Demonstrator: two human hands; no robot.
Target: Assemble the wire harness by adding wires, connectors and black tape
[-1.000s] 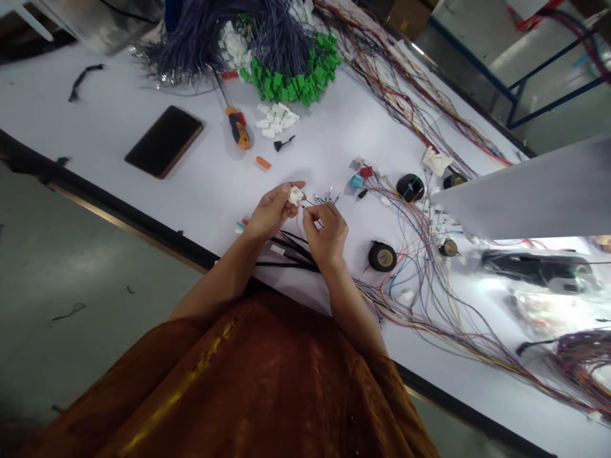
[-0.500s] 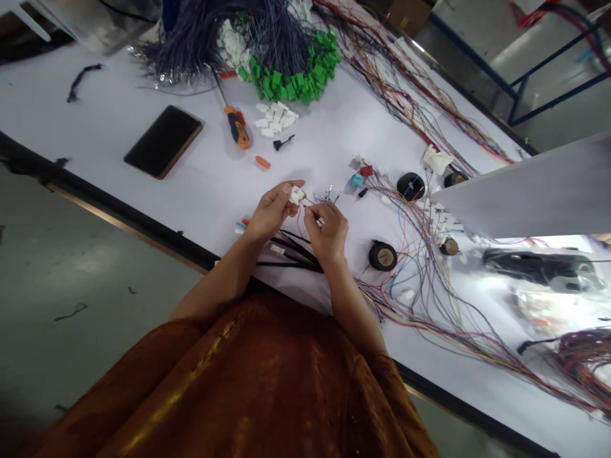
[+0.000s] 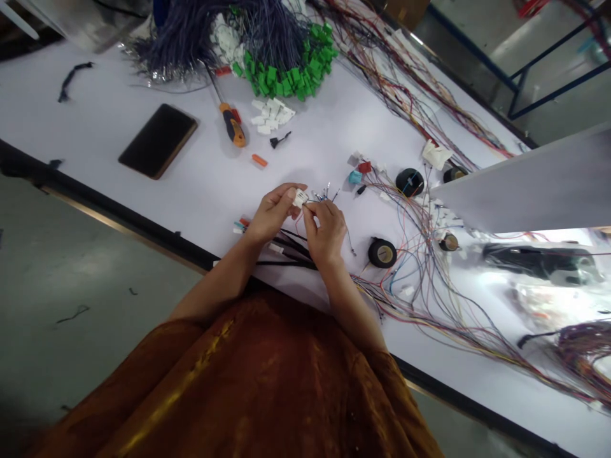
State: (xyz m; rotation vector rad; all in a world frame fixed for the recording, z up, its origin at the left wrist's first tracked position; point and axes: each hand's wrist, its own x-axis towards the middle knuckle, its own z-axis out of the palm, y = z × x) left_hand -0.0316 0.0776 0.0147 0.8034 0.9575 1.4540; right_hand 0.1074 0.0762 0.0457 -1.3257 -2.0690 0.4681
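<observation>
Between the thumb and fingers of my left hand [image 3: 271,215] is a white plastic connector housing [image 3: 300,198]. My right hand [image 3: 327,230] pinches a thin wire [image 3: 308,202] right at the connector's near side; its fingertips almost touch the housing. Whether the wire's end sits inside the housing is too small to make out. Loose wire ends with metal terminals [image 3: 327,189] fan out just beyond my right fingers. Black sleeved cables [image 3: 291,245] run along the table beneath both wrists.
A phone [image 3: 158,140], an orange-handled screwdriver [image 3: 232,125] and white connectors [image 3: 273,116] lie to the left and ahead. Green connectors [image 3: 291,79] on purple wires are piled behind. Black tape rolls [image 3: 382,253] and wire bundles [image 3: 429,280] spread to the right, near an upright panel [image 3: 529,184].
My right fingertips have come closer to the connector, which is turned slightly in my left hand. A wire end now shows to the right of my right hand. The view has shifted slightly.
</observation>
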